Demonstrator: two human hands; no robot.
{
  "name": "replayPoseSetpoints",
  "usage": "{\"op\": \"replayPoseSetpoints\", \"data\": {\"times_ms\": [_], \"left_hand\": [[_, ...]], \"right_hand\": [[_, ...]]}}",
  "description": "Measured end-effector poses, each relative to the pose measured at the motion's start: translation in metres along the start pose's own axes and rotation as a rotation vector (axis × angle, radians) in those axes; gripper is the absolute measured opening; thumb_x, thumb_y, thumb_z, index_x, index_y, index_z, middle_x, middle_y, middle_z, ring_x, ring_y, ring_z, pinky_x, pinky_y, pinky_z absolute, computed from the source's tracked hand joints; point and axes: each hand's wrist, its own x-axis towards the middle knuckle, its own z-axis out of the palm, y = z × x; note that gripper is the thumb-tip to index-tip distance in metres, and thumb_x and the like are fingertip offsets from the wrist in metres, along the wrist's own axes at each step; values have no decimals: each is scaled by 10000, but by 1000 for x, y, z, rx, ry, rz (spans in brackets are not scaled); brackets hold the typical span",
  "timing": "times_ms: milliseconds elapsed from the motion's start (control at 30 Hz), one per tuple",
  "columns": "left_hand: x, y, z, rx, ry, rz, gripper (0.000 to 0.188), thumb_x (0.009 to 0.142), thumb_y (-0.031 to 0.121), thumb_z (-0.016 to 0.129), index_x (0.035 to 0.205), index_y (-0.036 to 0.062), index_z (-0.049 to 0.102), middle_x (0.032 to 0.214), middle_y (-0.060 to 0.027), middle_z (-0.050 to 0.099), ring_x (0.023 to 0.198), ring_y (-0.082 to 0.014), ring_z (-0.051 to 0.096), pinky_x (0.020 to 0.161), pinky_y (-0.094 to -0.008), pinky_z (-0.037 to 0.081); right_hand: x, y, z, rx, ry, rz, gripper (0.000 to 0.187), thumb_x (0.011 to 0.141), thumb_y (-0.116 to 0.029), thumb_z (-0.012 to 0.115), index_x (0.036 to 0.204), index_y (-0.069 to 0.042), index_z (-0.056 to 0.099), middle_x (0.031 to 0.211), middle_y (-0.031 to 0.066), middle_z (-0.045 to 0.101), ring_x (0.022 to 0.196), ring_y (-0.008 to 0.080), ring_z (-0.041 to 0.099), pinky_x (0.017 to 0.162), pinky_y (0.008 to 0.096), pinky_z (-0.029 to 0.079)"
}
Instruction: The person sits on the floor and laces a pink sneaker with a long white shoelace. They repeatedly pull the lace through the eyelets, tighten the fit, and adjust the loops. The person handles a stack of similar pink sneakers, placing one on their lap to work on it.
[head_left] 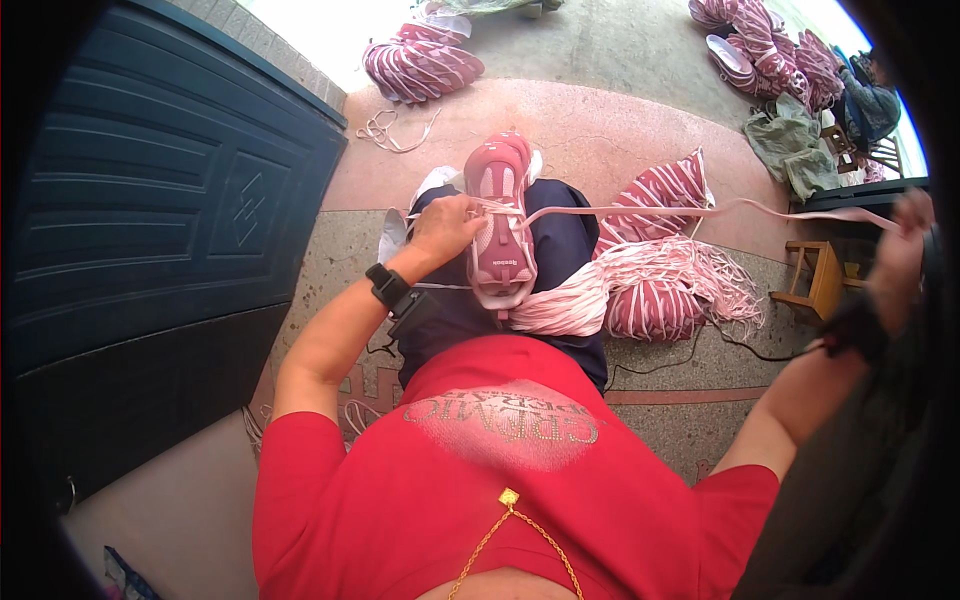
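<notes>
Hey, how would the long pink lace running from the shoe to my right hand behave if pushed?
The long pink lace would probably buckle rather than stay straight, since it bends in waves near your right hand. It is likely light, looking thin and narrow beside the shoe.

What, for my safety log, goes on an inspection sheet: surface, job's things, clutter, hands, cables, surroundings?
Surface: grey speckled floor, pinkish floor beyond.
Job's things: pink mesh shoe on navy trousers; long flat pale-pink lace stretched rightward.
Clutter: loose pale-pink lace bundle; pink-and-white striped bundle ahead.
Hands: left hand at the shoe's lacing; right hand blurred at the lace's far end, grip unclear.
Cables: thin black cord, right.
Surroundings: dark-blue panelled door, left; brown wooden stool, right.
</notes>
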Motion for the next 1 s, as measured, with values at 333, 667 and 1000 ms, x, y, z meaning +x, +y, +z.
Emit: {"op": "replayPoseSetpoints", "data": {"times_ms": [333,667,1000], "left_hand": [[-13,-4,6,134,62,11,309,755,243,679,974,28,655,870,-173,658,824,-331,645,714,-413,513],[-19,-12,13,103,-5,-16,265,842,159,540,1054,25,626,959,-187,653,862,-362,636,743,-434,509],[14,-50,4,-205,137,130,301,884,130,555,1156,4,580,945,-170,662,693,-253,638,628,-336,506]], "right_hand": [[-354,83,229,-318,-1274,370,208,805,-241,612,880,-64,692,778,202,653,724,345,653,657,396,514],[-376,85,234,-565,-1242,71,206,825,-227,578,779,-30,613,720,171,640,695,337,655,600,430,525],[-365,64,234,-520,-1356,-276,117,817,-143,544,824,-40,597,717,120,631,673,253,666,539,362,518]]}}
